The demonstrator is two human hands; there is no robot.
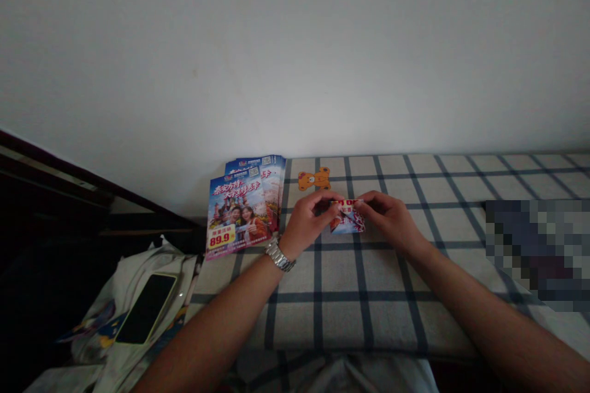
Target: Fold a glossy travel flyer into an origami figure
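Between my two hands is a small folded flyer (349, 221), with red print along its top and a colourful picture below. My left hand (313, 219), with a metal watch on the wrist, pinches its left side between thumb and fingers. On the opposite side, my right hand (385, 212) grips the upper right edge in the same way. The fingertips cover parts of the flyer. Left of my left hand lies a stack of flyers (242, 212) with blue tops and a castle picture. Just beyond the hands is a flat teddy bear cutout (314, 179).
A checked cloth (341, 307) covers the table, which meets a plain wall (322, 61). At the lower left, a phone (146, 309) rests on rumpled pale fabric (104, 359). A blurred-out dark item (530, 245) lies at the right.
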